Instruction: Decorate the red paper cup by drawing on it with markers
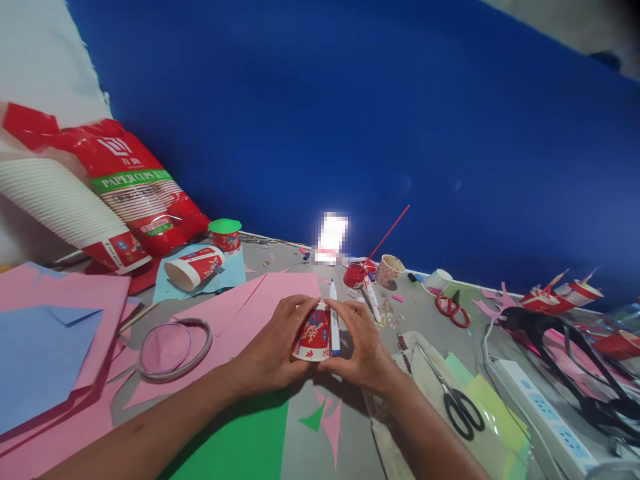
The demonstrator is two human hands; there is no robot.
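A red and white printed paper cup [314, 333] is between my two hands at the middle of the view, its wider rim toward me. My left hand [273, 347] curls round the cup's left side, thumb low and fingers at the far end. From the right, my right hand [363, 347] closes in with fingertips at the cup's far end and thumb at its near rim. A white marker with a blue end [335, 327] lies along the cup's right side, inside the curve of my right hand. Whether the right palm touches the marker, I cannot tell.
Pink paper [240, 313] and green paper [240, 440] lie on the left, with a grey tape ring [207, 347]. Black-handled scissors [463, 410], red scissors [453, 310] and a power strip [545, 413] are right. A blue panel [300, 120] stands behind; a paper-cup bag [135, 187] is back left.
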